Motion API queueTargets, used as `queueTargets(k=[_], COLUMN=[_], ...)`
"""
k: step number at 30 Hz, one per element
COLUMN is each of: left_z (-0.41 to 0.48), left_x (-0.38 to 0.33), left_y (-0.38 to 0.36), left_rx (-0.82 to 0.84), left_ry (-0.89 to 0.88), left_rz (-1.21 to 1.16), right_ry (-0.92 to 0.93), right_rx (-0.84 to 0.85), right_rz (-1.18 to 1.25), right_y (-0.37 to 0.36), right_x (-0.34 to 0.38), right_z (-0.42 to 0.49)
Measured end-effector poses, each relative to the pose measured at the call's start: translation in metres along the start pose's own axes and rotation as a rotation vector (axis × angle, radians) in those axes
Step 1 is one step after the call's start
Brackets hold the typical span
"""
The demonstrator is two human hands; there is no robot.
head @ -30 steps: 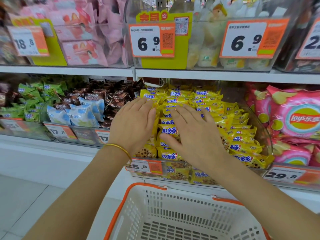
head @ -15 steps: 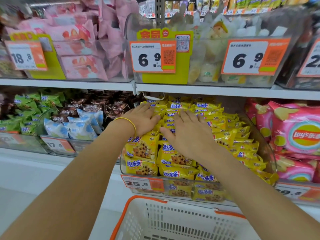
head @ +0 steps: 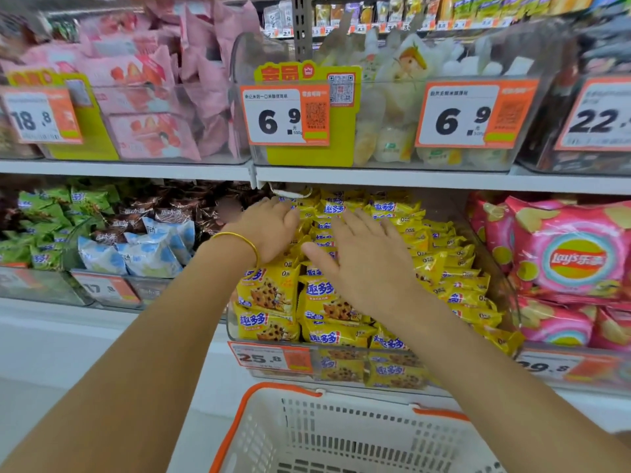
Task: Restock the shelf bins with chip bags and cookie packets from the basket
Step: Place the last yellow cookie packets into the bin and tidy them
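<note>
My fingers (head: 362,227) on the right side are straight and spread wide, lying flat on the yellow cookie packets (head: 269,295) and holding nothing. The left fingers (head: 285,208) are straight too, closer together, pressed on the packets at the back of the pile. The right hand (head: 368,268) sits mid-frame. The left hand (head: 269,230), with a gold bracelet (head: 239,238) at its wrist, is just left of it and higher in the frame.

A second ago both palms lay near the front lip, over the 25.8 price tag (head: 269,358). They have since slid back under the upper shelf (head: 409,179), and the front rows of packets now show. I read that as pushing the stock back and levelling it.

The packets fill the clear bin (head: 507,295) at centre frame, heaped to its walls. The pink chip bags (head: 570,261) lie in the next bin, at right of frame. The basket (head: 266,390), at bottom centre, shows no goods in the part I can see, so restocking looks close to finished.
</note>
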State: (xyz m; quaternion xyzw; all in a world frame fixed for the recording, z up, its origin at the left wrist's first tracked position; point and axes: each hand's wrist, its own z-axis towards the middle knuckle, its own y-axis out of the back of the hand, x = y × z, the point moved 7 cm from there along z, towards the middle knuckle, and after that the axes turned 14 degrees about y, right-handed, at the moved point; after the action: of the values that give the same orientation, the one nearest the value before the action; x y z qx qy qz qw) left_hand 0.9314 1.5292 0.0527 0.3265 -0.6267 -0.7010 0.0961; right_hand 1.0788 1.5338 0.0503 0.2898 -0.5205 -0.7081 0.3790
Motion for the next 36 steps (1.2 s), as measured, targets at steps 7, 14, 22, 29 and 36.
queueTargets(k=[7, 14, 22, 29, 36], left_z=[-0.089, -0.084, -0.084, -0.103, -0.176], left_x=[-0.018, -0.022, -0.022, -0.023, -0.014], left_y=[-0.015, -0.038, -0.037, -0.015, -0.043], left_rx=[-0.138, -0.291, -0.33, -0.503, -0.835], left_ry=[-0.28, -0.237, -0.243, -0.355, -0.526], left_rz=[0.058, 0.175, 0.145, -0.019, -0.148], right_ry=[-0.125, -0.103, -0.044, -0.01, 0.121], right_rx=[-0.12, -0.226, -0.319, -0.585, -0.615], right_rz=[0.014, -0.059, -0.025, 0.078, 0.019], right_y=[0.013, -0.012, -0.012, 0.027, 0.006], right_x=[-0.048, -0.049, -0.052, -0.056, -0.032], right_z=[-0.062, -0.054, -0.058, -0.094, -0.153])
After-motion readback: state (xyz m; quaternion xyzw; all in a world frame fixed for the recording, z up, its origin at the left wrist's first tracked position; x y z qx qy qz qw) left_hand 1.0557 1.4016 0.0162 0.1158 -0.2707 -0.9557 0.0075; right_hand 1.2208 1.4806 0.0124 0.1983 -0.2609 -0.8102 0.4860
